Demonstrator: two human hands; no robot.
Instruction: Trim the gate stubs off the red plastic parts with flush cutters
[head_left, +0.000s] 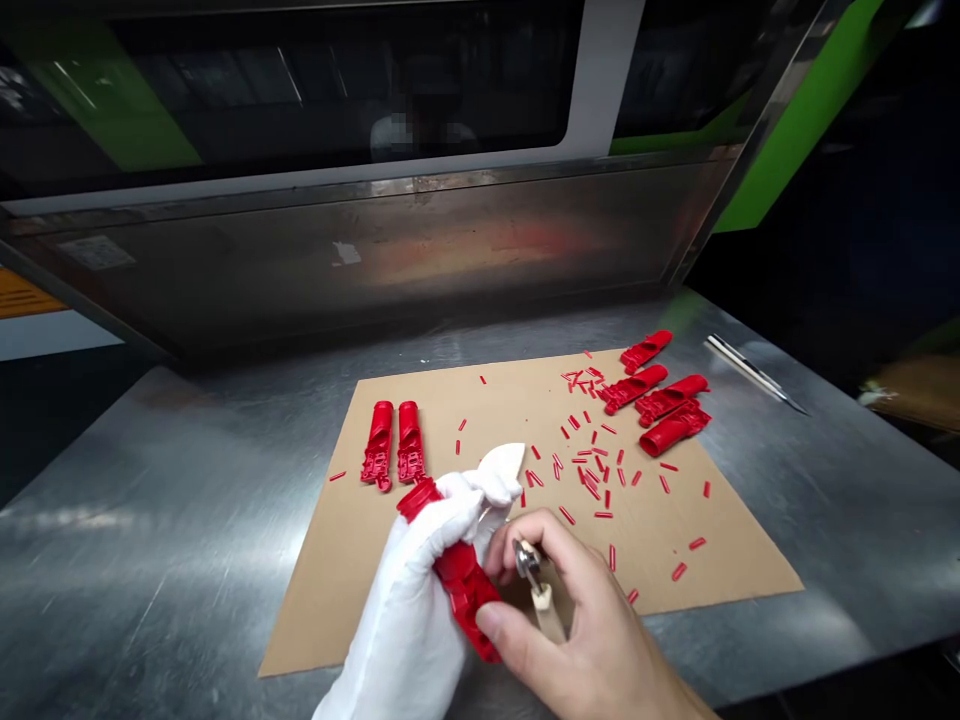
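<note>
My left hand (427, 580), in a white glove, is closed around a red plastic moulded part (461, 580) held over the near edge of a brown cardboard sheet (375, 590). My bare right hand (577, 630) grips a small trimming tool with a metal tip and pale handle (536, 585), its tip close against the red part. Two matching red parts (394, 443) lie side by side on the cardboard just beyond my left hand. Several more red parts (660, 395) lie in a loose group at the sheet's far right corner.
Many small red offcuts (592, 470) are scattered over the cardboard's right half. The sheet lies on a steel table (150, 520). A thin metal blade or tweezers (754, 372) rests at the far right. A machine housing with a dark window (337, 90) rises behind.
</note>
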